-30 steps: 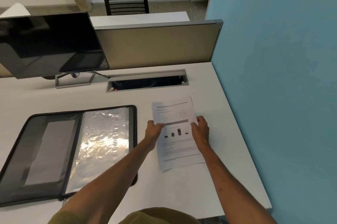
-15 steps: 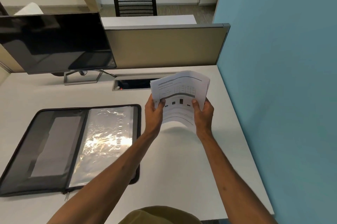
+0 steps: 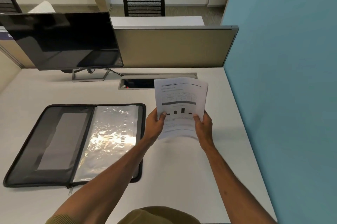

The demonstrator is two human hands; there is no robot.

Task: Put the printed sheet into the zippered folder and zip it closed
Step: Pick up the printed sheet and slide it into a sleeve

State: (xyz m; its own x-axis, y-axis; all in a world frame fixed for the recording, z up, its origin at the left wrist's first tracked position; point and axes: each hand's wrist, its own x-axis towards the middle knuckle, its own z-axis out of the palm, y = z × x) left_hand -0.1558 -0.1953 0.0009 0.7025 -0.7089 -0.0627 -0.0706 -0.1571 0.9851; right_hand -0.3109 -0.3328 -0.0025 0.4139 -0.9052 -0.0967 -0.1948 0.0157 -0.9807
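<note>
At the far left the zippered folder [image 3: 73, 143] lay open and flat on the white desk [image 3: 182, 178], its dark mesh pocket on the left half and a glossy clear sleeve [image 3: 109, 138] on the right half catching a bright glare. Behind it stood a dark monitor [image 3: 62, 41] on a metal stand, screen off. My left forearm crossed over the folder's near right corner. Just right of the folder's edge, my left hand [image 3: 155, 125] had its grip closed on the left edge of the printed sheet [image 3: 180, 103], thumb on the printed face beside the small bar chart. The sheet was up off the desk, bowed along its length, its top edge overlapping the open cable tray [image 3: 138, 83] at the back of the desk. A table and black bars were legible as shapes; the text was too small to read. My right hand [image 3: 204, 127] gripped the sheet's right edge the same way, thumb on top, fingers behind. Further right rose the blue partition [image 3: 282, 77].
</note>
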